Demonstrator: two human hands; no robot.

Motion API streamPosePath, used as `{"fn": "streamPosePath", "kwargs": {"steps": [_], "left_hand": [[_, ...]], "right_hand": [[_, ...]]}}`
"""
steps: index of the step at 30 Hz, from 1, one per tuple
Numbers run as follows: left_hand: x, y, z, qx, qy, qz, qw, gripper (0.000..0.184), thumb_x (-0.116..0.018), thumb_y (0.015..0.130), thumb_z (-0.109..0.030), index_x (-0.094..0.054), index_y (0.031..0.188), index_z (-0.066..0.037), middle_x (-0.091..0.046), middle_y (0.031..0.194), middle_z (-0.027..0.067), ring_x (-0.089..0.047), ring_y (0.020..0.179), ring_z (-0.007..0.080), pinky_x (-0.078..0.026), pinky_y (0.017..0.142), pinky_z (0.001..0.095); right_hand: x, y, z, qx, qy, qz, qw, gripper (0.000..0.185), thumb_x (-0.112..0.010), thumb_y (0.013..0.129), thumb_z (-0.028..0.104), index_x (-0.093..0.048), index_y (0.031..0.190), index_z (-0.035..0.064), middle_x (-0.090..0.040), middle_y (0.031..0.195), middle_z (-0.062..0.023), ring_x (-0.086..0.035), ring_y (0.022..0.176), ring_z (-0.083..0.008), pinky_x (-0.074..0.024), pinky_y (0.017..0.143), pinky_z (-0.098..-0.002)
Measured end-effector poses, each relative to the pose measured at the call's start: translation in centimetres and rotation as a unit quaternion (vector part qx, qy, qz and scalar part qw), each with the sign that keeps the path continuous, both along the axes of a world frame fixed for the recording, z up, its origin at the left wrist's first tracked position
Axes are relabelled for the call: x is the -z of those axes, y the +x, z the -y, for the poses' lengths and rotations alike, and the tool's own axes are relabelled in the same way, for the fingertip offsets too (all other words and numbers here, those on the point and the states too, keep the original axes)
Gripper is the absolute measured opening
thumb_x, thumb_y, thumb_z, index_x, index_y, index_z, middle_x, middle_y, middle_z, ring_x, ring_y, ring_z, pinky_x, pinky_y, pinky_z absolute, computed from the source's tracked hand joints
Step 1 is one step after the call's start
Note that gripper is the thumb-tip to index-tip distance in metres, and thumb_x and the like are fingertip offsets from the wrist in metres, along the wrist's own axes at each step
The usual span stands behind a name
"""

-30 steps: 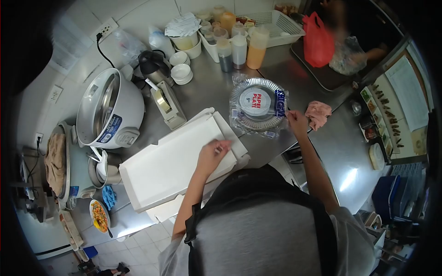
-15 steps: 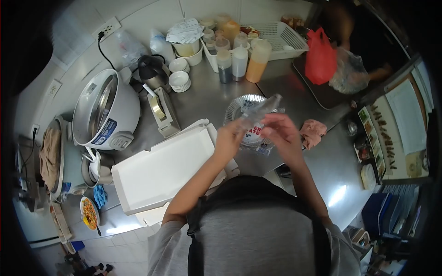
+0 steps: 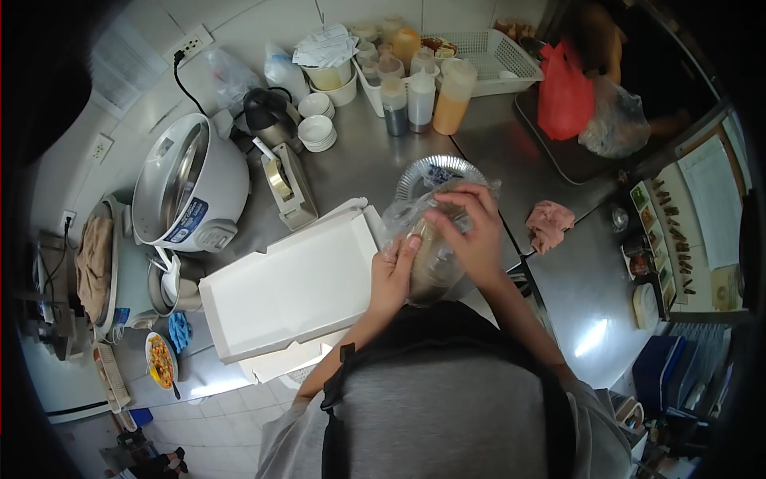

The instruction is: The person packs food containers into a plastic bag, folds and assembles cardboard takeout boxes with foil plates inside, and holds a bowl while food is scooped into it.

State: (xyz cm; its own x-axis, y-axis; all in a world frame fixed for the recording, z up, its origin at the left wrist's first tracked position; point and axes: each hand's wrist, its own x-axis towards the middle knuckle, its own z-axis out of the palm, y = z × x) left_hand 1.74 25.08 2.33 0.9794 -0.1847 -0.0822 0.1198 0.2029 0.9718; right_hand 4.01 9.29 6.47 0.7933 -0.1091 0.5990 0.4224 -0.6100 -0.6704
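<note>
Both my hands are on a clear plastic bag [image 3: 435,263] with something brownish inside, held close to my body. My left hand [image 3: 392,275] wraps round its left side, thumb on top. From the right, my right hand [image 3: 476,239] pinches the bag's upper part. Behind the bag lies a pack of silver-rimmed paper plates [image 3: 427,172], partly hidden. A long white cardboard box [image 3: 291,283] lies open to the left of my hands. To the right is a crumpled pink cloth [image 3: 549,226].
A tape dispenser [image 3: 287,188], small white bowls [image 3: 317,132], a rice cooker [image 3: 191,188] and sauce bottles [image 3: 455,96] stand around the steel counter. At the back right, a person's arm is near a red bag [image 3: 565,92] and a tray [image 3: 550,152].
My hands first moved together over the plate pack, a clear bag between them. They are now nearer my body, and the brownish contents of the bag show.
</note>
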Motion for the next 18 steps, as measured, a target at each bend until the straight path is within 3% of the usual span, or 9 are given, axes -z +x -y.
{"fn": "streamPosePath", "kwargs": {"steps": [6,9,12,15,18], "left_hand": [[-0.3,0.5,0.3,-0.008,0.182,0.114,0.977,0.042,-0.068,0.087,-0.021,-0.057,0.121,0.001,-0.069,0.095,0.0135,-0.065,0.086,0.0175,-0.05,0.076,0.0284],[-0.9,1.2,1.4,-0.077,0.179,0.205,0.959,0.05,-0.074,0.081,-0.022,-0.057,0.124,-0.002,-0.069,0.096,0.0177,-0.068,0.089,0.0236,-0.051,0.077,0.0305],[0.0,2.3,0.7,0.02,0.224,0.185,0.957,0.049,-0.073,0.08,-0.02,-0.057,0.124,-0.004,-0.07,0.096,0.0175,-0.069,0.091,0.0243,-0.051,0.079,0.0305],[0.2,2.2,0.7,0.026,0.19,0.175,0.966,0.048,-0.072,0.08,-0.015,-0.057,0.125,-0.006,-0.07,0.094,0.0155,-0.068,0.089,0.0197,-0.051,0.079,0.0297],[-0.1,2.2,0.4,0.048,0.166,0.153,0.973,0.046,-0.069,0.081,-0.01,-0.057,0.124,-0.004,-0.07,0.093,0.0136,-0.067,0.087,0.0158,-0.051,0.077,0.0283]], "right_hand": [[2.3,0.4,1.4,-0.01,0.015,-0.053,0.998,0.007,-0.062,0.087,0.007,-0.064,0.09,0.0008,-0.065,0.082,-0.0123,-0.062,0.077,-0.0297,-0.048,0.072,-0.0361],[1.6,0.2,1.7,-0.072,0.051,-0.143,0.986,0.013,-0.057,0.093,0.012,-0.061,0.095,-0.0004,-0.065,0.086,-0.0111,-0.062,0.079,-0.0252,-0.0475,0.072,-0.0339],[3.5,1.1,2.5,-0.193,0.167,-0.194,0.947,0.016,-0.052,0.097,0.014,-0.06,0.098,-0.0004,-0.062,0.085,-0.0076,-0.06,0.078,-0.0173,-0.0463,0.071,-0.0309],[2.7,2.2,4.3,-0.279,0.149,-0.273,0.909,0.013,-0.058,0.094,0.013,-0.06,0.1,0.001,-0.059,0.084,-0.0029,-0.055,0.078,-0.0096,-0.0453,0.072,-0.0266],[2.2,1.8,3.9,-0.304,0.156,-0.263,0.902,0.013,-0.068,0.087,0.011,-0.062,0.095,0.0026,-0.057,0.08,0.0001,-0.052,0.075,-0.0072,-0.0446,0.072,-0.0236]]}}
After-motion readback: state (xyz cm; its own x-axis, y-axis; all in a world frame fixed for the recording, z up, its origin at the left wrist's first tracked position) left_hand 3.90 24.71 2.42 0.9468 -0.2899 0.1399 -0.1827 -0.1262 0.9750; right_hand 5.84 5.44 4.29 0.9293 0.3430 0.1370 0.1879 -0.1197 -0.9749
